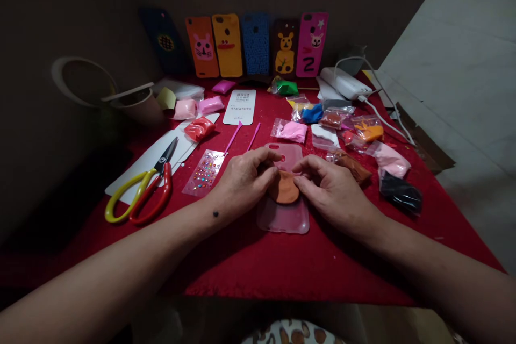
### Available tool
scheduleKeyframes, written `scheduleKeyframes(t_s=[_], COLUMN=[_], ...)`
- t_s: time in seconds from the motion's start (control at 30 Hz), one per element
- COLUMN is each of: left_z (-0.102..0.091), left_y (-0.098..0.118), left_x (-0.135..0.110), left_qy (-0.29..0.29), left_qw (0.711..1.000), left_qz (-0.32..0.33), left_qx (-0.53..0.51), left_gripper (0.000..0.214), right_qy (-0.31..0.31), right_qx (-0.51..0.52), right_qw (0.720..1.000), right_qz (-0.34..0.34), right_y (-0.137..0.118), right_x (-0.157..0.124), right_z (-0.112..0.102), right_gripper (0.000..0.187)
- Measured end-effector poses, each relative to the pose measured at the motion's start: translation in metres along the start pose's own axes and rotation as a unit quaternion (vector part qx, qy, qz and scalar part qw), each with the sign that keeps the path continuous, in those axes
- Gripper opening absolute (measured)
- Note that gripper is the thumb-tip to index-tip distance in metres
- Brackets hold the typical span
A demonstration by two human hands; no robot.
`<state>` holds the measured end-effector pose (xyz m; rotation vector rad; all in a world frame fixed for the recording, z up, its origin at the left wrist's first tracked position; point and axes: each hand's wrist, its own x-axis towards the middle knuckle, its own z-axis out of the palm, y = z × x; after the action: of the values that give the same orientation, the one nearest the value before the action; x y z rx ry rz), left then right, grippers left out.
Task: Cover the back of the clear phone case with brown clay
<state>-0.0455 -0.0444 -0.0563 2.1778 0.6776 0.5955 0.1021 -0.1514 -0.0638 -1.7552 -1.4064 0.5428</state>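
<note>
A flattened piece of orange-brown modelling clay (pixel 284 189) lies over the middle of a clear phone case (pixel 282 219) on the red cloth. My left hand (pixel 252 174) pinches the clay's left upper edge between thumb and fingers. At the opposite edge, my right hand (pixel 322 183) has its thumb and curled fingers closed on the clay. The case's camera cutouts show above the clay, between my hands. Left of my left hand is a sheet of coloured gem stickers (pixel 206 172), and two pink modelling tools (pixel 233 137) lie behind it.
Yellow-and-red-handled scissors (pixel 151 188) rest on white card at left. Bagged clay in several colours, including black (pixel 401 193) and pink (pixel 293 131), lies behind and to the right. Decorated phone cases (pixel 256 43) lean on the wall. A white power strip (pixel 345 83) trails cables.
</note>
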Motion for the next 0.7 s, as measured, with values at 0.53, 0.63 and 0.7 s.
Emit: scheduleKeyframes(t_s=[0.53,0.63,0.7], left_z=[0.004,0.001,0.0], left_y=[-0.01,-0.01,-0.011], left_x=[0.002,0.002,0.001], left_qy=[0.023,0.022,0.027], left_qw=[0.999,0.999,0.999], left_qz=[0.022,0.001,0.004], left_qx=[-0.021,-0.024,-0.02], left_gripper=[0.015,0.013,0.012], right_qy=[0.012,0.058,0.077], right_qx=[0.016,-0.014,-0.054], right_qw=[1.0,0.996,0.984], right_qz=[-0.004,-0.07,-0.153], right_y=[0.001,0.0,-0.003], right_x=[-0.001,-0.006,-0.01], right_z=[-0.001,-0.002,-0.003], right_gripper=[0.01,0.011,0.013])
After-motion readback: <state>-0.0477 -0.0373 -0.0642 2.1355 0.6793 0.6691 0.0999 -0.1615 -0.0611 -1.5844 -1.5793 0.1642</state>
